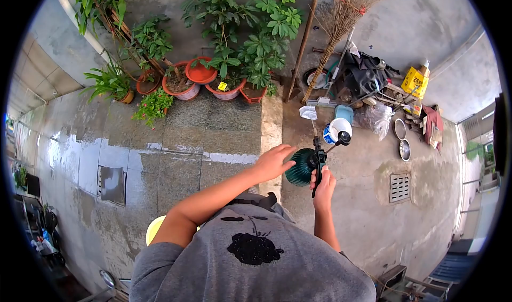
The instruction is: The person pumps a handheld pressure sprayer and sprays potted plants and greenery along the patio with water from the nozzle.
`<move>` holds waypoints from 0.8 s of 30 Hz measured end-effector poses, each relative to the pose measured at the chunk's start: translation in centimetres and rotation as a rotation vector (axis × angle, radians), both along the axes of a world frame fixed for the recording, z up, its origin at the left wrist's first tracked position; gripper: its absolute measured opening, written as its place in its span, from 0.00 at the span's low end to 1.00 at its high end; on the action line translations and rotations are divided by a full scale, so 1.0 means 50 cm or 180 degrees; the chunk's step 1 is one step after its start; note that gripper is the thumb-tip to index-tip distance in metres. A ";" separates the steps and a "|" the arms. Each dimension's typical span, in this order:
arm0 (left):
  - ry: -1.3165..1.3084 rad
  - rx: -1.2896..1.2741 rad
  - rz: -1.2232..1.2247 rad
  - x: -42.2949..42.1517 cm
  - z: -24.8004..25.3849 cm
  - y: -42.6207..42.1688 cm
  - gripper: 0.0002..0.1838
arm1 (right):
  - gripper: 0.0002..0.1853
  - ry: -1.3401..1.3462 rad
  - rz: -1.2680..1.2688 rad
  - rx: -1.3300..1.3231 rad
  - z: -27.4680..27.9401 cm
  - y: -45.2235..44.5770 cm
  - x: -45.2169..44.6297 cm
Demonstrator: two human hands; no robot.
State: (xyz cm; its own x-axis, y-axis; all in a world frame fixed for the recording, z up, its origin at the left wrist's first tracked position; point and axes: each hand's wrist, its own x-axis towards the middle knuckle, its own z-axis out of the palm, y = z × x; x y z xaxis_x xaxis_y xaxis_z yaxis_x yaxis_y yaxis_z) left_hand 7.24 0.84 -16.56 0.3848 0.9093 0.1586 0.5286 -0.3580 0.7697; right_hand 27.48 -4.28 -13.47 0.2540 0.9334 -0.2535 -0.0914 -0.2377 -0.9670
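Note:
A dark green ribbed pump spray bottle (300, 170) with a black spray head (320, 154) is held in front of my body. My right hand (324, 189) is wrapped round its black handle. My left hand (274, 162) is at the bottle's left side, fingers stretched out and apart; the fingertips are at the green wall, and whether they press on it I cannot tell. A round black pump knob (344, 138) sticks out to the right of the head. Beyond the bottle stands a white bucket (340, 127), partly hidden by the knob.
Several potted plants (181, 83) line the far wall at left and middle. A twig broom (336, 27) and a wooden pole (302, 51) lean there. Black bags (368, 75), a yellow bag (415, 83) and metal bowls (405, 149) are at right, near a floor drain (399, 188). Wet paving (160, 160) lies left.

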 end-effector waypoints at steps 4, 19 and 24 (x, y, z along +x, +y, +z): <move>-0.0443 -0.1381 0.0046 0.003 -0.071 0.008 0.28 | 0.25 0.0006 0.0132 -0.0114 -0.002 -0.014 -0.005; -0.1246 -0.2219 0.0112 0.010 -0.110 -0.017 0.24 | 0.22 -0.0304 0.0643 -0.0548 -0.036 -0.050 0.003; -0.1107 -0.1797 0.0205 -0.020 -0.113 -0.027 0.24 | 0.22 -0.0314 0.0938 -0.0501 -0.030 -0.026 -0.020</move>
